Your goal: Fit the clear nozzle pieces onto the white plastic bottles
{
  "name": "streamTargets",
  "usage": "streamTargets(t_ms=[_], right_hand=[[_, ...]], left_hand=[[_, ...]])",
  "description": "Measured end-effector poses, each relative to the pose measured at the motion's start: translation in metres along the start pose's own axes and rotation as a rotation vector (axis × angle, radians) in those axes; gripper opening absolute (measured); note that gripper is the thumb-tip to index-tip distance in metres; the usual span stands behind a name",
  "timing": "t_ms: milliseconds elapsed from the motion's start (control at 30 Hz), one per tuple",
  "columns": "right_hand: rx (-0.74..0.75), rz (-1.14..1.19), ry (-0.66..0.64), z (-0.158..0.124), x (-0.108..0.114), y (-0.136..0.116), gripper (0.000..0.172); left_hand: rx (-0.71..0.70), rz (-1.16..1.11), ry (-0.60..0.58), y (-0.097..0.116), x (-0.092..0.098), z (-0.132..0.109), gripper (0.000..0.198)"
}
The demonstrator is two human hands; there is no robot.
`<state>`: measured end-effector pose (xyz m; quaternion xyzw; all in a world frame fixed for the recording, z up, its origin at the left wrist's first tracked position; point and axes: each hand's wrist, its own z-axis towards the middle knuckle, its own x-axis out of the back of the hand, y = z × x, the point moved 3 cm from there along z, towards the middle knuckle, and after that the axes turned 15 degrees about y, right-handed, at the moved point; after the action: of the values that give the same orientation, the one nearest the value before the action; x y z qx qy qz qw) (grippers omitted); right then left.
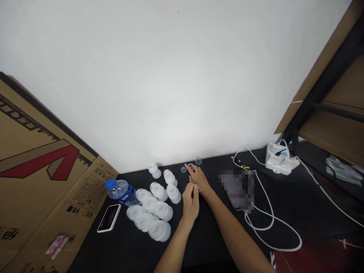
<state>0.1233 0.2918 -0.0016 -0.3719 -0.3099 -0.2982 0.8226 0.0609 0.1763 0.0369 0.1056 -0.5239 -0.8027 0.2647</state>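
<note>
Several white translucent bottles (159,230) stand in a cluster on the black table (204,242), left of my hands. My left hand (190,199) is closed, thumb against fingers; what it holds, if anything, is too small to make out. Just behind it, my right hand (199,178) reaches over small clear round pieces with its fingers apart. One clear piece (183,169) lies left of those fingertips, and a clear cap (198,160) sits near the wall. Whether the right hand touches the piece beneath it cannot be told.
A blue-capped water bottle (122,191) and a white device (109,218) are at the left, beside a large cardboard box (42,170). A phone (237,189), white cables (269,201) and a white power strip (280,159) lie to the right. A wall (182,83) rises behind.
</note>
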Motion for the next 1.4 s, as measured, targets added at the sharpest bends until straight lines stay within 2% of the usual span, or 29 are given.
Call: streamTargets(t_ms=[167, 400, 500, 633, 700, 767, 867, 967, 1033, 1100, 1167, 1233, 1300, 1400], right_hand=[[0.079, 0.002, -0.059, 0.000, -0.012, -0.008, 0.088], [0.095, 0.072, -0.120, 0.002, -0.015, -0.009, 0.082], [0.097, 0.194, -0.046, 0.004, -0.006, -0.005, 0.077], [-0.013, 0.388, 0.194, 0.001, 0.022, 0.011, 0.057], [-0.149, 0.452, 0.271, -0.002, 0.036, 0.022, 0.043], [-0.277, 0.548, 0.277, -0.002, 0.046, 0.029, 0.034], [-0.357, 0.765, 0.168, -0.001, 0.051, 0.025, 0.030], [-0.326, 0.882, 0.015, -0.001, 0.047, 0.013, 0.031], [-0.308, 0.876, -0.016, -0.002, 0.043, 0.011, 0.034], [-0.301, 0.802, 0.038, -0.003, 0.039, 0.016, 0.040], [-0.254, 0.649, 0.110, -0.003, 0.033, 0.023, 0.045], [-0.145, 0.460, 0.123, -0.002, 0.025, 0.027, 0.049], [-0.050, 0.327, 0.096, 0.000, 0.016, 0.029, 0.050], [-0.022, 0.269, 0.098, -0.001, 0.010, 0.030, 0.043]], left_hand=[[0.010, -0.002, 0.005, 0.000, 0.000, 0.000, 0.047], [-0.002, -0.021, 0.024, -0.001, -0.001, -0.001, 0.045], [-0.011, -0.014, 0.082, -0.003, 0.002, 0.000, 0.042], [0.023, -0.005, 0.204, -0.013, 0.006, 0.002, 0.034], [0.109, -0.070, 0.259, -0.021, 0.005, 0.003, 0.035], [0.250, -0.229, 0.274, -0.032, 0.001, 0.004, 0.046], [0.526, -0.576, 0.246, -0.047, -0.009, 0.007, 0.057], [0.751, -0.841, 0.229, -0.057, -0.016, 0.010, 0.055], [0.828, -0.905, 0.237, -0.061, -0.018, 0.011, 0.045], [0.860, -0.910, 0.262, -0.063, -0.018, 0.012, 0.037], [0.876, -0.915, 0.289, -0.064, -0.018, 0.012, 0.033], [0.914, -0.936, 0.323, -0.066, -0.018, 0.011, 0.026], [0.957, -0.958, 0.360, -0.068, -0.018, 0.011, 0.022], [0.961, -0.995, 0.365, -0.071, -0.017, 0.010, 0.025]])
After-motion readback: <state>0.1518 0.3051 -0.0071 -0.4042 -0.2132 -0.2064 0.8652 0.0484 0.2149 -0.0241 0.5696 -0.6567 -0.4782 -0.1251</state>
